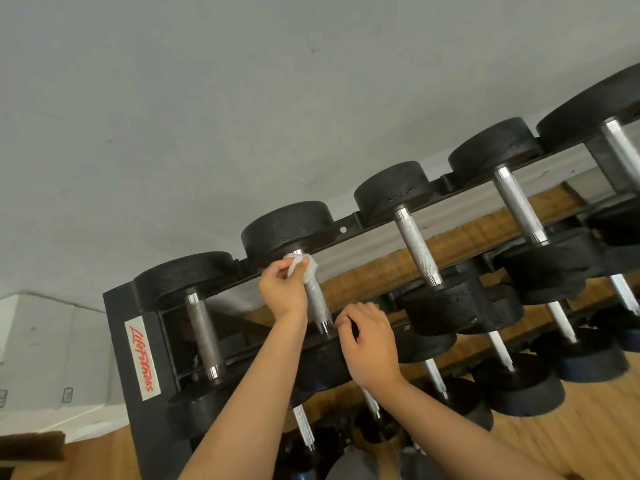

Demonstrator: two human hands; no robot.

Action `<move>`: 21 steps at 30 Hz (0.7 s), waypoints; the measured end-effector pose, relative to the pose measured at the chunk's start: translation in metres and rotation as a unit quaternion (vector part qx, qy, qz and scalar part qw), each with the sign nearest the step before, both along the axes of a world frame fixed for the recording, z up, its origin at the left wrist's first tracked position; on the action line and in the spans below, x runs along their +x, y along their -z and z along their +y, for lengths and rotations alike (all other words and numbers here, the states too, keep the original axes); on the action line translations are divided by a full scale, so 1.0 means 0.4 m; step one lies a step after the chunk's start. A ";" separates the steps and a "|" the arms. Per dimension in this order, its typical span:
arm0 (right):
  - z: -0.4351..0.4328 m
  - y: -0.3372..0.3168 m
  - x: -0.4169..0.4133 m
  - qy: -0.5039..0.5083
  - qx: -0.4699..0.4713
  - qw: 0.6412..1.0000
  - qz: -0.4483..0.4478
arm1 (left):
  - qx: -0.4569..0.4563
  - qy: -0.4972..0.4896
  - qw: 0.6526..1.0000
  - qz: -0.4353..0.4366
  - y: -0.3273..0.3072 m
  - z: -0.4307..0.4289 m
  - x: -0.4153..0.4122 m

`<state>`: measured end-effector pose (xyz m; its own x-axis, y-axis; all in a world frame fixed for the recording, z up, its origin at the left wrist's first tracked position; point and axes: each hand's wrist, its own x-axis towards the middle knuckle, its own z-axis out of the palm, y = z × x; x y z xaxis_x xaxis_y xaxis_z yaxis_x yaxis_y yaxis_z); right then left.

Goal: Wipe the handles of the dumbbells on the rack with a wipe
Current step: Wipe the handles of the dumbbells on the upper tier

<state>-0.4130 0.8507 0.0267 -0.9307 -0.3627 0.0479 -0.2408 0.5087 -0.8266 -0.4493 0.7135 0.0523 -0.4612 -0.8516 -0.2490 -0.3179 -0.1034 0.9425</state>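
A black dumbbell rack (119,344) holds a top row of black dumbbells with knurled steel handles. My left hand (282,289) presses a crumpled white wipe (304,266) around the far end of the second dumbbell's handle (317,303), just below its far head (289,228). My right hand (370,344) rests on the near head (329,367) of that same dumbbell, fingers curled over its top edge. The first dumbbell's handle (202,332) lies to the left, the third handle (417,249) to the right.
Further handles (517,204) run along the top row to the right. Lower tiers carry several more dumbbells (519,382). A grey wall (207,116) stands behind the rack. Wood floor (595,420) shows below, and a red-lettered label (142,358) sits on the rack's end post.
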 end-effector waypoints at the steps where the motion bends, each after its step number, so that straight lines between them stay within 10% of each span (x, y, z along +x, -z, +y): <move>1: 0.001 0.001 0.000 -0.001 0.001 1.000 0.003 | -0.014 0.034 0.999 -0.019 0.007 0.002 0.020; 10: -0.019 -0.044 -0.031 0.006 -0.032 0.999 -0.041 | 0.008 0.230 0.969 -0.085 -0.027 -0.011 0.112; 21: -0.103 -0.075 -0.119 -0.034 0.033 0.991 -0.127 | -0.046 0.149 0.987 -0.036 -0.005 0.054 0.194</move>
